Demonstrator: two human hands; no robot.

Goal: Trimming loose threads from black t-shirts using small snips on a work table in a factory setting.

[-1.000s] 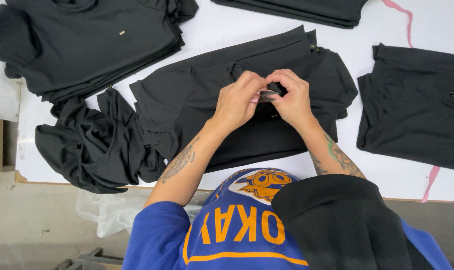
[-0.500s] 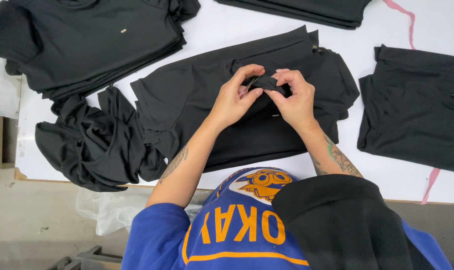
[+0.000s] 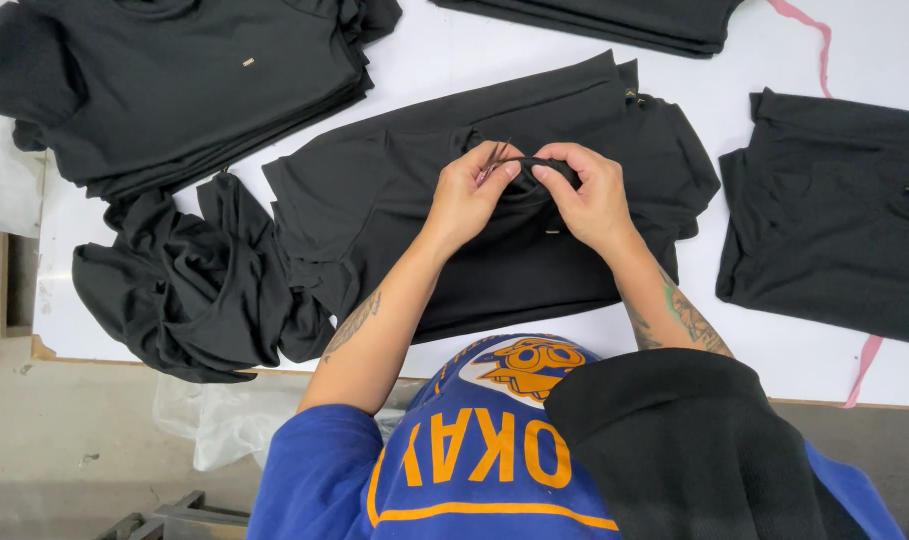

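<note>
A black garment (image 3: pixel 394 200) lies spread across the middle of the white table (image 3: pixel 454 60). Both my hands meet above its upper part. My left hand (image 3: pixel 466 195) pinches a small thin tool together with a fold of the black fabric. My right hand (image 3: pixel 592 195) grips a bunched bit of the same fabric, fingertips almost touching those of the left hand. A thin black cord or thread runs between the two hands. What exactly sits between the fingers is partly hidden.
A stack of folded black garments (image 3: pixel 174 80) lies at the far left, a crumpled black garment (image 3: pixel 184 280) below it. Another folded black piece (image 3: pixel 834 230) sits at the right, more (image 3: pixel 614 20) at the top edge. A plastic bag (image 3: pixel 214 420) hangs below the table's front edge.
Both hands stay together over the garment. The fabric bunch has been pulled up between the fingers, and the thin tool now shows at my left fingertips.
</note>
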